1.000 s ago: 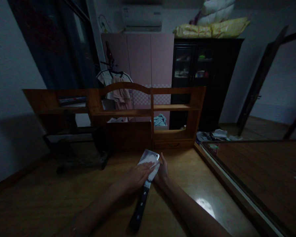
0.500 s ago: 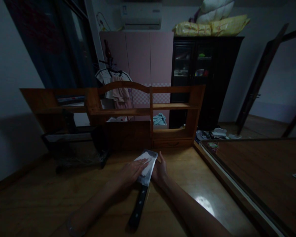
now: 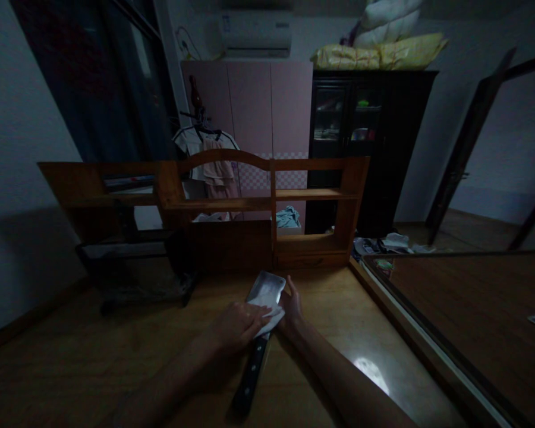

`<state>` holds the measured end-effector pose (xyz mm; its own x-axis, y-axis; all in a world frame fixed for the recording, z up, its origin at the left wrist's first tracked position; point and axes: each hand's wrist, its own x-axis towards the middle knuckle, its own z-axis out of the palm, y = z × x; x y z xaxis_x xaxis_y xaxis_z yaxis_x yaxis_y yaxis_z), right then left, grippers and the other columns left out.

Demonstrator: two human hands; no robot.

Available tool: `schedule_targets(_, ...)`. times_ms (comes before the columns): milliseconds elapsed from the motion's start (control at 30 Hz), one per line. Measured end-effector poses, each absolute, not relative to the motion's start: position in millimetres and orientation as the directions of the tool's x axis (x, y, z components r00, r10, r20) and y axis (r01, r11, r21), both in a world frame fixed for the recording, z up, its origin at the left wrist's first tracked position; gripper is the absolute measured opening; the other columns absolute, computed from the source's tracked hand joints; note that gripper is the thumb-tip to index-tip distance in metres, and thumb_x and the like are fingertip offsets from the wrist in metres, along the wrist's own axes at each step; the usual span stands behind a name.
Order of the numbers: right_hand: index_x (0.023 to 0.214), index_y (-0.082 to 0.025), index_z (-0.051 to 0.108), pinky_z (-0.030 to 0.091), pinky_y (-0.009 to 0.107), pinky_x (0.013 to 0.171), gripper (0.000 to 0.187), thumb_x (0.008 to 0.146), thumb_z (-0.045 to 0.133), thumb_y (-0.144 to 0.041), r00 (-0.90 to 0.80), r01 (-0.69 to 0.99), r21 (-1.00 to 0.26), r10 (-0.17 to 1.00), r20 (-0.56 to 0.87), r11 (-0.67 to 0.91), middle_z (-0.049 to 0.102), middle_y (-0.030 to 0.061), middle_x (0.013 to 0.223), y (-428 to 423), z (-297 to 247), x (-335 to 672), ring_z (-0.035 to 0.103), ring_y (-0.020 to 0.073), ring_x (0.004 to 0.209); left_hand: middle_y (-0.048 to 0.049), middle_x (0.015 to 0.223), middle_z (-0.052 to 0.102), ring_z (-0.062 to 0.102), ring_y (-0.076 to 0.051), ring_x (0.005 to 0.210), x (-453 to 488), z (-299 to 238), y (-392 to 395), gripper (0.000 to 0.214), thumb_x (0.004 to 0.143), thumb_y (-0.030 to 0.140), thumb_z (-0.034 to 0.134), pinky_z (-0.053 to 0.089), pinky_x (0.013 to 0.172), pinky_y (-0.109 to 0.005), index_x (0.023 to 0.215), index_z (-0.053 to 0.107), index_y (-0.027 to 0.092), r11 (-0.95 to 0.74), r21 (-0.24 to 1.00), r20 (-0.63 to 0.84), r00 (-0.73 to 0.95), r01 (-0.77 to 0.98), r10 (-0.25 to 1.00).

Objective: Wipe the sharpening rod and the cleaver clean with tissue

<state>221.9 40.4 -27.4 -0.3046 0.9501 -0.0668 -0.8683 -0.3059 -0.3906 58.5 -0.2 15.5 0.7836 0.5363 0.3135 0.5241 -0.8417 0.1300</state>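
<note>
A cleaver (image 3: 266, 285) with a broad metal blade and a black riveted handle lies tilted in front of me, the handle toward me. My left hand (image 3: 241, 324) is closed on a white tissue or cloth (image 3: 271, 321) and presses it on the blade near the handle. At the blade's right edge, my right hand (image 3: 292, 306) supports the cleaver, thumb side raised. The fingers of that hand are mostly hidden behind the blade. Nothing grips the handle, which extends over the wooden desk (image 3: 196, 380).
A wooden shelf unit (image 3: 232, 205) stands along the desk's far side. On the left is a dark rack-like object (image 3: 134, 267), hard to make out. A raised edge (image 3: 410, 327) runs along the right, with a brown surface (image 3: 472, 309) beyond. Wardrobes (image 3: 249, 113) stand behind.
My left hand has slid the white tissue or cloth down the blade toward the handle, baring the upper blade. The right hand has stayed almost still beside the blade.
</note>
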Motion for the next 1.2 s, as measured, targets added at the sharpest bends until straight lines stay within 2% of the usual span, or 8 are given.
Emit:
schedule_targets(100, 0.074, -0.015, 0.061, 0.051, 0.033, 0.061, 0.046, 0.082, 0.051, -0.059, -0.241, -0.852, -0.437, 0.957, -0.162, -0.288, 0.066, 0.0045, 0.061, 42.2, -30.1, 223.8, 0.062, 0.0191, 0.055, 0.0001, 0.137, 0.050, 0.048, -0.018, 0.125, 66.8, 16.9, -5.7, 0.042, 0.099, 0.030, 0.026, 0.036, 0.107, -0.036, 0.135, 0.047, 0.029, -0.862, 0.193, 0.276, 0.817, 0.470, 0.507)
schedule_targets(233, 0.069, -0.015, 0.060, 0.051, 0.034, 0.059, 0.047, 0.081, 0.051, -0.060, -0.223, -0.826, -0.477, 0.951, -0.213, -0.301, 0.064, 0.0050, 0.057, 42.4, -31.9, 224.3, 0.061, 0.0195, 0.052, 0.0008, 0.144, 0.041, 0.039, -0.018, 0.132, 70.7, 14.2, -1.8, 0.043, 0.100, 0.030, 0.025, 0.030, 0.111, -0.039, 0.140, 0.040, 0.030, -0.871, 0.212, 0.262, 0.832, 0.444, 0.488)
schedule_targets(367, 0.068, -0.015, 0.060, 0.052, 0.036, 0.065, 0.045, 0.081, 0.051, -0.057, -0.310, -0.830, -0.439, 0.939, -0.150, -0.344, 0.066, 0.0073, 0.060, 41.3, -29.3, 222.4, 0.063, 0.0212, 0.057, 0.0012, 0.146, 0.038, 0.036, -0.018, 0.133, 70.5, 10.6, 7.6, 0.043, 0.100, 0.031, 0.024, 0.029, 0.112, -0.039, 0.140, 0.040, 0.030, -0.848, 0.220, 0.243, 0.815, 0.482, 0.526)
schedule_targets(533, 0.077, -0.013, 0.063, 0.052, 0.039, 0.075, 0.039, 0.084, 0.049, -0.049, -0.332, -0.875, -0.368, 0.943, -0.018, -0.315, 0.069, 0.0086, 0.070, 41.4, -25.3, 218.7, 0.066, 0.0237, 0.072, 0.0010, 0.147, 0.037, 0.034, -0.018, 0.134, 65.1, 5.1, 17.2, 0.043, 0.100, 0.031, 0.026, 0.028, 0.113, -0.039, 0.140, 0.039, 0.030, -0.830, 0.209, 0.267, 0.786, 0.518, 0.558)
schedule_targets(667, 0.083, -0.013, 0.064, 0.051, 0.043, 0.078, 0.039, 0.083, 0.050, -0.049, -0.355, -0.869, -0.383, 0.934, 0.042, -0.313, 0.069, 0.0100, 0.076, 40.4, -25.4, 218.0, 0.066, 0.0274, 0.083, -0.0004, 0.146, 0.038, 0.036, -0.017, 0.133, 54.9, 0.5, 23.1, 0.043, 0.099, 0.028, 0.027, 0.029, 0.112, -0.038, 0.141, 0.037, 0.028, -0.822, 0.210, 0.291, 0.769, 0.529, 0.569)
schedule_targets(800, 0.087, -0.013, 0.064, 0.051, 0.044, 0.079, 0.038, 0.085, 0.049, -0.048, -0.350, -0.866, -0.395, 0.936, 0.041, -0.307, 0.070, 0.0110, 0.080, 37.7, -23.3, 218.7, 0.066, 0.0282, 0.086, 0.0002, 0.144, 0.040, 0.038, -0.017, 0.132, 43.7, -2.2, 27.9, 0.042, 0.099, 0.028, 0.027, 0.031, 0.111, -0.037, 0.139, 0.041, 0.030, -0.789, 0.213, 0.288, 0.735, 0.576, 0.614)
schedule_targets(1067, 0.091, -0.010, 0.065, 0.052, 0.044, 0.076, 0.054, 0.083, 0.045, -0.060, -0.352, -0.857, -0.401, 0.936, 0.000, -0.322, 0.070, 0.0134, 0.080, 35.4, -19.3, 218.4, 0.066, 0.0294, 0.084, -0.0003, 0.139, 0.048, 0.049, -0.018, 0.124, 21.4, -9.3, 30.8, 0.044, 0.098, 0.024, 0.028, 0.038, 0.105, -0.038, 0.139, 0.039, 0.032, -0.704, 0.278, 0.319, 0.628, 0.653, 0.709)
schedule_targets(1200, 0.093, -0.010, 0.064, 0.052, 0.044, 0.076, 0.052, 0.084, 0.046, -0.059, -0.343, -0.863, -0.396, 0.939, 0.002, -0.314, 0.070, 0.0125, 0.080, 36.3, -21.3, 218.7, 0.067, 0.0285, 0.082, 0.0020, 0.145, 0.039, 0.039, -0.017, 0.132, 17.2, -7.4, 26.6, 0.043, 0.099, 0.025, 0.025, 0.033, 0.109, -0.040, 0.137, 0.042, 0.032, -0.702, 0.313, 0.335, 0.617, 0.639, 0.712)
